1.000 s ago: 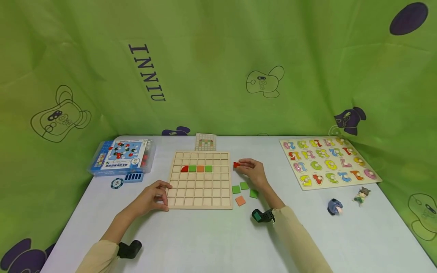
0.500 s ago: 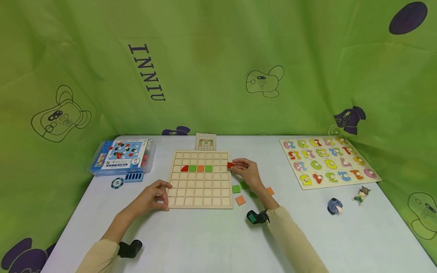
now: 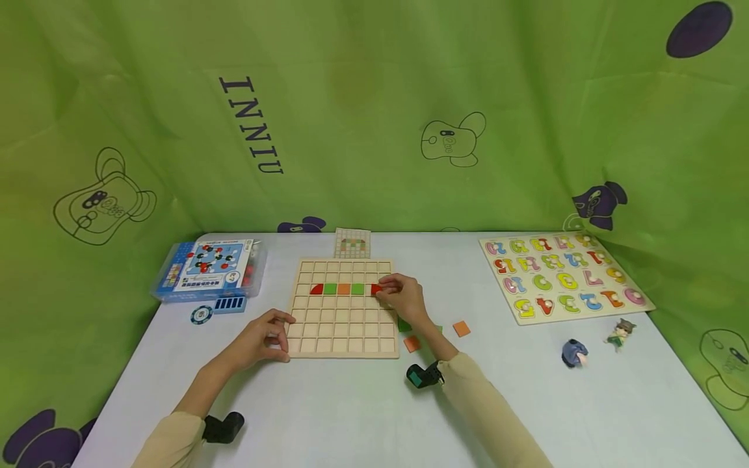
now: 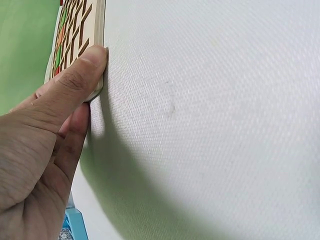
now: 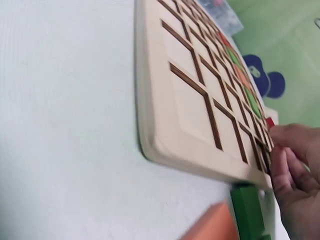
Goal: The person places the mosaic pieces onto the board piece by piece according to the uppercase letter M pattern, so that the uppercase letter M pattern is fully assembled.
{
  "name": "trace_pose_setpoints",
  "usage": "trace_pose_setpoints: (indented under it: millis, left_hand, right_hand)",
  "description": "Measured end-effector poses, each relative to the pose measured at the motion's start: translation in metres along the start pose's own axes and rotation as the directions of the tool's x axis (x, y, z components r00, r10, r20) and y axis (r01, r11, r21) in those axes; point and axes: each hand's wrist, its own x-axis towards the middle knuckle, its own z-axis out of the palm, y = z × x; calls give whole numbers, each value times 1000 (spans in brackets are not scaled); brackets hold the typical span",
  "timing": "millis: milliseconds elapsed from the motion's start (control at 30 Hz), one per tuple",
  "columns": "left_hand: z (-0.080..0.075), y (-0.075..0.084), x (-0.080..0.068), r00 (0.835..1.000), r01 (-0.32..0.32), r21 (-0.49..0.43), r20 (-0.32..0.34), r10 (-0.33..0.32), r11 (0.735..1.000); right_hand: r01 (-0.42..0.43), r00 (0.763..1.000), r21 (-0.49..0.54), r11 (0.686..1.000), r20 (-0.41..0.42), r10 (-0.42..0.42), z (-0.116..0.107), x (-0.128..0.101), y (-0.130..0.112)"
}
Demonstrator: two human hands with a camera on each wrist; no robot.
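A wooden grid board (image 3: 343, 325) lies on the white table. One row holds a red quarter-round tile (image 3: 316, 289), a green tile, an orange tile (image 3: 344, 289) and another green tile (image 3: 357, 289). My right hand (image 3: 406, 300) pinches a red tile (image 3: 376, 289) between thumb and fingertips, over the same row near the board's right side. My left hand (image 3: 260, 338) grips the board's near left corner. In the left wrist view its thumb (image 4: 92, 56) lies along the board's edge. The right wrist view shows only a sliver of red at the fingertips (image 5: 276, 131).
Loose green and orange tiles (image 3: 461, 329) lie right of the board, some partly behind my right wrist. A small pattern card (image 3: 353, 244) stands behind it. At left are a plastic box (image 3: 210, 266), a round chip (image 3: 201, 314) and a blue piece. A number puzzle (image 3: 564, 276) and two figurines (image 3: 574, 354) lie at right.
My right hand has carried the red tile leftward, from beside the board to over its right part. An orange tile it had covered now shows. My left hand has stayed put.
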Motion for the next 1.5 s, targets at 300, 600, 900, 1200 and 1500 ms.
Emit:
trace_pose_setpoints:
  millis: [300,600,900,1200,1500]
  left_hand:
    - [1,-2,0,1000,-6,-10,-2,6,1000]
    - [1,-1,0,1000,-16,-10,-5,16,1000]
    - [1,-2,0,1000,-7,-10,-10,7,1000]
    - [0,-2,2,1000,-1,-3,-1,1,1000]
    - [0,1,1,1000,1,-15,0,-1,1000]
  right_hand:
    - [90,995,-137,987,-29,-95,12,5,4]
    - [104,994,-169,980,-24,-110,13,7,2]
    - [65,998,-174,983,9,-64,11,11,1]
    - [-21,998,-37,999,53,22,-10,10,1]
    - [-87,976,-14,996,201,88,-69,-8,1]
